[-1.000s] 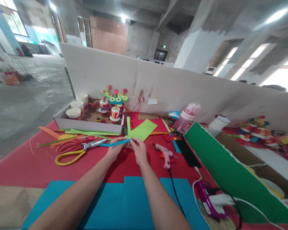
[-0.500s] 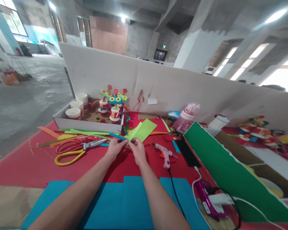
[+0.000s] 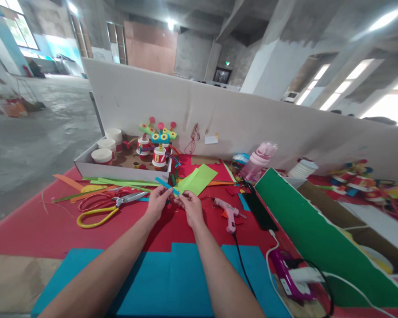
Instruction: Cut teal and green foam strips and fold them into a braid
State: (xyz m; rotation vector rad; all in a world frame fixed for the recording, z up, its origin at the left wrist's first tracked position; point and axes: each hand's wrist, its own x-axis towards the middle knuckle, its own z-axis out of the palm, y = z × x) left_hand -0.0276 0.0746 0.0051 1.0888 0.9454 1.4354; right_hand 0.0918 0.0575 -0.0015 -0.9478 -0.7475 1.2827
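Observation:
A narrow blue paper strip (image 3: 163,182) slants between my two hands above the red table covering. My left hand (image 3: 158,202) pinches it partway along, and its free end sticks out up and to the left. At the lower right end, the fingertips of my right hand (image 3: 189,204) are closed on the same strip. Just behind my fingers lie light green paper sheets (image 3: 202,177). To the left rest scissors with yellow handles (image 3: 97,217) and a red-handled pair (image 3: 94,201). A pink glue gun (image 3: 230,213) lies to the right of my right hand.
A shallow box (image 3: 122,173) at the back left holds white cups and paper-cup figures. Blue paper sheets (image 3: 152,282) cover the front edge. On the right are a black phone (image 3: 259,211), a pink bottle (image 3: 259,160), a purple power strip (image 3: 290,276) with cables and a green-sided box (image 3: 318,238).
The blue strip has tilted, its free end now turned more upward. My hands have shifted slightly, and more of the strip shows between them.

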